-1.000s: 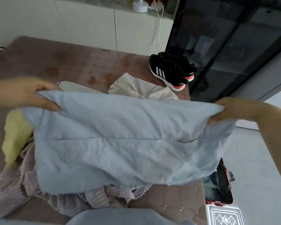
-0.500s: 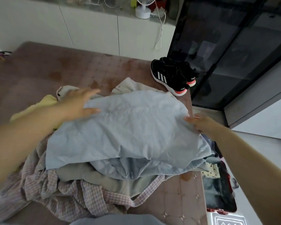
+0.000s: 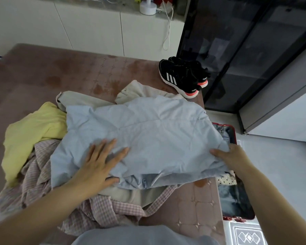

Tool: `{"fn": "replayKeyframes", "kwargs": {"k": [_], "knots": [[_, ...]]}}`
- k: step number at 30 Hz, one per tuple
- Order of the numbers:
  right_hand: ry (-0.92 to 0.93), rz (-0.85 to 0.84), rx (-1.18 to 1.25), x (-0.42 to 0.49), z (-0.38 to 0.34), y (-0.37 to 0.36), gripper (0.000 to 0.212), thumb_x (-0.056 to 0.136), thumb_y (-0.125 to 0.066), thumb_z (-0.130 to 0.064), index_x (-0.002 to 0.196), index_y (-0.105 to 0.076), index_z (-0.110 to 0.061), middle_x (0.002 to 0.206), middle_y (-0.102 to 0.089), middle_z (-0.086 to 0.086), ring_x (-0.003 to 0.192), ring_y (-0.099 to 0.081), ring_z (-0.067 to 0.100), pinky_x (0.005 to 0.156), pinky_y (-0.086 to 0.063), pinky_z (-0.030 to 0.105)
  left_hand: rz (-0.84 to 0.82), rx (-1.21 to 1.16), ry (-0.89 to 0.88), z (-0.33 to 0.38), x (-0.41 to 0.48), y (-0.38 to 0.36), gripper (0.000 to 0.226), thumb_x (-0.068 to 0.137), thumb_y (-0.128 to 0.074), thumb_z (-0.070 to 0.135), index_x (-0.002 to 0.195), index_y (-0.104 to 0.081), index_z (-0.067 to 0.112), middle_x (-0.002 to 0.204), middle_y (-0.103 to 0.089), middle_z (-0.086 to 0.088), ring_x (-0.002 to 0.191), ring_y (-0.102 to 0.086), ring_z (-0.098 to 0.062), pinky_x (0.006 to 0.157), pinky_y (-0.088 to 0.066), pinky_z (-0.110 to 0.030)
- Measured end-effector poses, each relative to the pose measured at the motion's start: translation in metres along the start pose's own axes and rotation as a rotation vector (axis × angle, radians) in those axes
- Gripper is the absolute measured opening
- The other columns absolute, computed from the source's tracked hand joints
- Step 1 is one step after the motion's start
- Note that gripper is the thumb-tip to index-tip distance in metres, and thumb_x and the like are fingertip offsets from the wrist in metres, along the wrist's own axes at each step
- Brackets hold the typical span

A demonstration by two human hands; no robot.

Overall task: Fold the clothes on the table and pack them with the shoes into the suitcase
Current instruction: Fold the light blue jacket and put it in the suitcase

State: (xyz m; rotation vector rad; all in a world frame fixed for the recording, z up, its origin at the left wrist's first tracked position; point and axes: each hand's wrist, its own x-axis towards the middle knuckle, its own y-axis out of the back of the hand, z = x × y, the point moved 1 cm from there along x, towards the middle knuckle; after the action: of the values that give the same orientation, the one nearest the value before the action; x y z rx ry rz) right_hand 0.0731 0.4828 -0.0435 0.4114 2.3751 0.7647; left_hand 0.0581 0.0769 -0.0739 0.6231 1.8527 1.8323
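A light blue garment [image 3: 148,138] lies folded over on top of a heap of clothes on the brown table [image 3: 42,76]. My left hand [image 3: 99,163] presses flat on its near left part, fingers spread. My right hand [image 3: 231,156] grips the garment's right edge over the table's side. Under and around it lie a yellow garment [image 3: 32,131], a pink checked shirt [image 3: 42,183] and a beige garment [image 3: 81,99]. A pair of black sneakers [image 3: 182,76] stands at the table's far right corner. The open red suitcase [image 3: 235,191] lies on the floor to the right, partly hidden.
White cabinets [image 3: 88,32] run along the back wall, with a small fan [image 3: 147,6] and a hanging cord on top. A dark glass cabinet [image 3: 245,50] stands at the right. A patterned mat [image 3: 247,234] lies on the grey floor near the suitcase.
The blue garment, held up and stretched between both hands, has been laid down and folded over on the heap. My left hand slid toward me over it; my right hand moved to its right edge.
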Motion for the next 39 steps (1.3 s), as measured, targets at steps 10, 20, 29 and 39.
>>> {"fn": "replayKeyframes", "kwargs": {"k": [10,20,29,39], "knots": [[-0.069,0.020,0.037,-0.024,0.010,-0.008,0.042,0.088,-0.060,-0.033,0.115,-0.053,-0.001,0.099,-0.061,0.013,0.086,-0.058,0.029,0.079,-0.048,0.037,-0.138,-0.112,-0.255,-0.016,-0.014,0.015,0.035,0.077,-0.042,0.037,0.092,-0.073,0.032,0.093,-0.068,0.013,0.088,-0.053,-0.002,0.065,-0.049,-0.014],[-0.108,-0.341,0.716,-0.084,-0.036,0.012,0.025,0.086,-0.052,0.009,0.110,-0.055,0.003,0.059,-0.067,0.004,0.045,-0.062,0.011,0.041,-0.048,0.017,-0.178,-0.428,-0.058,0.084,0.082,0.040,0.070,0.083,-0.014,0.064,0.146,-0.016,0.035,0.156,-0.011,0.005,0.143,-0.007,-0.015,0.115,-0.001,-0.028],[0.506,-0.675,0.284,-0.135,-0.166,-0.051,0.070,0.080,-0.056,0.014,0.131,-0.038,-0.031,0.093,-0.067,-0.016,0.079,-0.065,0.002,0.063,-0.052,0.016,-0.152,-1.641,0.433,0.008,0.077,0.099,0.063,0.083,-0.026,0.066,0.117,-0.060,0.025,0.117,-0.066,-0.001,0.111,-0.060,-0.022,0.105,-0.038,-0.042],[0.873,-0.659,-0.587,-0.180,-0.219,-0.272,0.090,0.088,-0.054,-0.006,0.147,0.015,-0.006,0.115,-0.053,0.026,0.071,-0.051,0.029,0.052,-0.034,0.032,0.277,-1.157,0.739,-0.122,0.042,0.108,0.075,0.066,-0.075,0.056,0.124,-0.046,0.018,0.116,-0.059,0.007,0.098,-0.059,-0.011,0.077,-0.047,-0.027]]}}
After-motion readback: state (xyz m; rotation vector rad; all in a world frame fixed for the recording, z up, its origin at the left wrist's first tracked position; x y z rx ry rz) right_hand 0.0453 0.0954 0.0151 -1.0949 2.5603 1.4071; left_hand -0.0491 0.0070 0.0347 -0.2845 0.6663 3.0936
